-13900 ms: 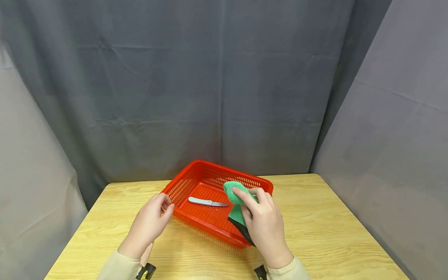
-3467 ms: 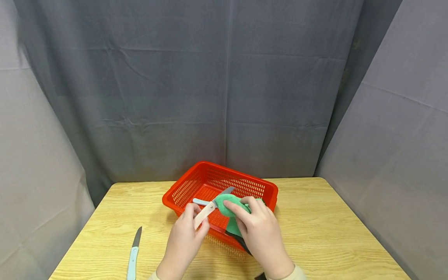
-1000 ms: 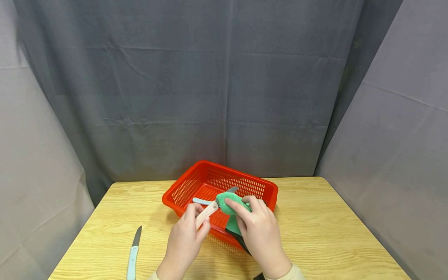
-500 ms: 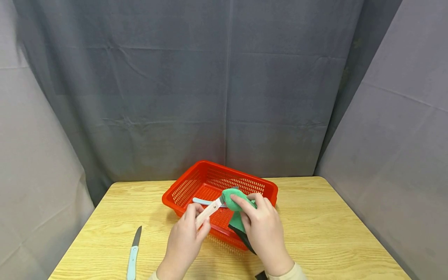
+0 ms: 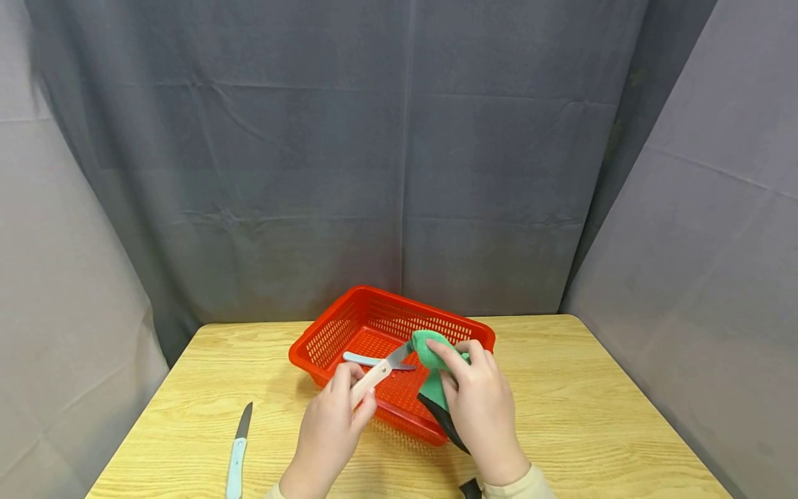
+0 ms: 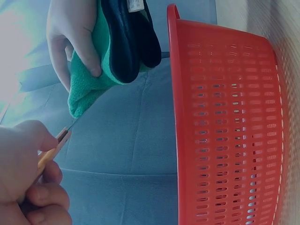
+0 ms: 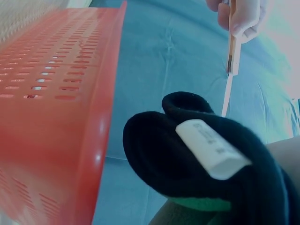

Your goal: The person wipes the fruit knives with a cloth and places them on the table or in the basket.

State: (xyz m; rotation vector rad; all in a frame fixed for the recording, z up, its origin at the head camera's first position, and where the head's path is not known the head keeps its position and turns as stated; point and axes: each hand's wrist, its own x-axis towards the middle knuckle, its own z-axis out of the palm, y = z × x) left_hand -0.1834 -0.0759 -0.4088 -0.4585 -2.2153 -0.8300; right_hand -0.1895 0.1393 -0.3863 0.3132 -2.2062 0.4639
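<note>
My left hand (image 5: pixel 330 426) grips a knife by its pale cream handle (image 5: pixel 371 381), blade angled up and to the right over the basket. Around the blade's far end lies a green cloth with black trim (image 5: pixel 430 350), pinched by my right hand (image 5: pixel 483 409). The cloth hides the knife's tip. Below, inside the red perforated basket (image 5: pixel 330 333), rests a knife with a light blue handle (image 5: pixel 361 359). In the right wrist view a white label (image 7: pixel 213 147) shows on the cloth's black trim (image 7: pixel 154 145).
Another light-blue-handled knife (image 5: pixel 235 461) lies on the wooden table (image 5: pixel 598 416) left of my left hand, its blade pointing away from me. Grey curtains (image 5: pixel 299 173) hang behind the table and at both sides.
Over the last second the cloth has slid along the blade from the handle end toward the tip, moving right and baring the blade. Much earlier, my left hand held no knife.
</note>
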